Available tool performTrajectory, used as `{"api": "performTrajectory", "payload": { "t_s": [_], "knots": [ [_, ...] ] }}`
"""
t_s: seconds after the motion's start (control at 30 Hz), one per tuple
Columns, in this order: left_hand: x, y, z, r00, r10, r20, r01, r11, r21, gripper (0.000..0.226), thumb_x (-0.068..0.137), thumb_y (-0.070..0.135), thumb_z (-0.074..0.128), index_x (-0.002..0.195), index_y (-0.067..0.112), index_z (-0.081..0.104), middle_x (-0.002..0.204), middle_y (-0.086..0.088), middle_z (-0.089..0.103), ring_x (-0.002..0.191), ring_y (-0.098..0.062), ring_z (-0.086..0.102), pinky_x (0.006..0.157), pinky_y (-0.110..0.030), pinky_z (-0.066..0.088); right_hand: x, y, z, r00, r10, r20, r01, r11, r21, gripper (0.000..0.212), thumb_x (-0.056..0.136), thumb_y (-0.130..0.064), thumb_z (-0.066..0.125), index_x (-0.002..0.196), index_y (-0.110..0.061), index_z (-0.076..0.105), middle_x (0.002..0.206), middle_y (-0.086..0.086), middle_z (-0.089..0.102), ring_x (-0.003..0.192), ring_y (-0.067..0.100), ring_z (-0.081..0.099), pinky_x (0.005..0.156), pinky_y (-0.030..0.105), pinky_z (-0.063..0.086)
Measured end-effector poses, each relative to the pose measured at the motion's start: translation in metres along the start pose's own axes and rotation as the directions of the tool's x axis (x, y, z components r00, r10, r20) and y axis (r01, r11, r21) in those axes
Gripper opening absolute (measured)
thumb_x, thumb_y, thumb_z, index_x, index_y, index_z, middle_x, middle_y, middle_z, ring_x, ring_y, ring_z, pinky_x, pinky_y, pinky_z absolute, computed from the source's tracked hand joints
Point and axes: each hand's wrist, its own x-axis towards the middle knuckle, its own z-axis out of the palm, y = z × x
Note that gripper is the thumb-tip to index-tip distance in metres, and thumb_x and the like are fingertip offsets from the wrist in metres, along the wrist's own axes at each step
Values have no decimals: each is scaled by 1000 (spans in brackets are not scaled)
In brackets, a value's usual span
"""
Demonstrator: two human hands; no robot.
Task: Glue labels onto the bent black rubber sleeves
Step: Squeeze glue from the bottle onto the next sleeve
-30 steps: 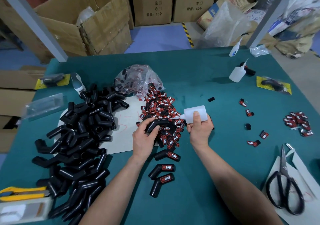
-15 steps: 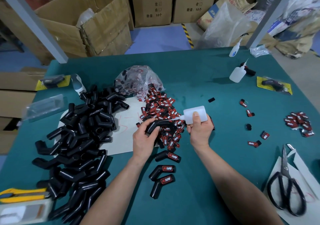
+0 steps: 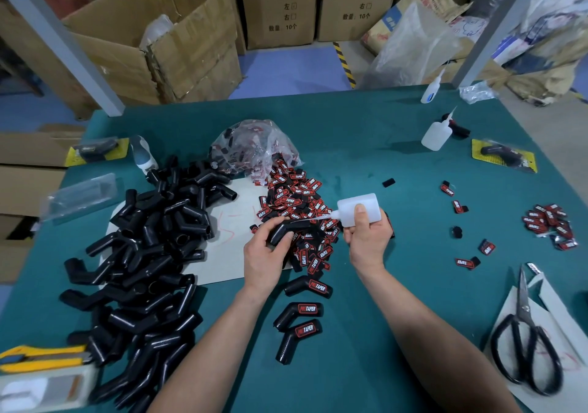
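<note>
Little has moved over the past second: the left hand (image 3: 262,253) still grasps one bent black rubber sleeve (image 3: 286,229), fingers curled round its shorter leg. The right hand (image 3: 366,237) stays wrapped round a translucent glue bottle (image 3: 358,207), thumb pressed on its side and nozzle laid against the sleeve's upper face. The sleeve looks light, soft and smooth-skinned, likely to give under a squeeze, so holding it near the bend leaves the long face free for glue and label. Loose labels (image 3: 296,196) are heaped just beyond and beneath both hands; small and flat, they probably want a pinch at the edges to keep glue off the fingers. Their red-and-white lettering reads "PROTAPER". Three labelled sleeves (image 3: 299,312) lie between the forearms, nearer the body than the hands, showing the same word. Unlabelled sleeves (image 3: 149,253) are piled well outside the left hand. Cartons (image 3: 280,5) far beyond the hands carry printed Chinese characters with tick boxes and "10". Scissors (image 3: 525,349) lie outside the right forearm.
</note>
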Motion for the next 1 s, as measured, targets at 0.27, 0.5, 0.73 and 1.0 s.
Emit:
{"api": "performTrajectory", "payload": {
  "t_s": [0.27,0.5,0.73,1.0],
  "knots": [
    [-1,1,0,1000,-1,-7,1,1000,-3,51,93,14,77,105,63,66,100,25,75,86,0,72,80,-15,56,-1,-1,0,1000,13,14,-13,1000,-4,33,82,-47,63,80,-15,55,56,-3,57,36,14,45,35,23,36],
    [0,1,1,1000,5,-9,-5,1000,15,55,93,16,77,106,67,64,100,28,74,85,3,71,78,-12,54,-1,-3,1,1000,24,7,-24,1000,3,35,79,-48,63,80,-14,54,56,-2,56,36,15,44,35,23,34],
    [1,0,1,1000,13,-11,-12,1000,25,53,93,17,77,108,66,65,102,29,73,88,3,71,80,-12,54,0,-1,0,1000,12,11,-12,1000,-10,34,80,-48,63,78,-15,55,55,-4,56,36,15,43,35,23,34],
    [1,-2,1,1000,13,-5,-13,1000,26,53,93,16,77,107,66,65,100,28,74,80,2,71,76,-13,55,0,-1,1,1000,7,4,-7,1000,-4,34,81,-48,63,79,-15,55,53,-4,57,35,13,45,35,22,35]
  ]
}}
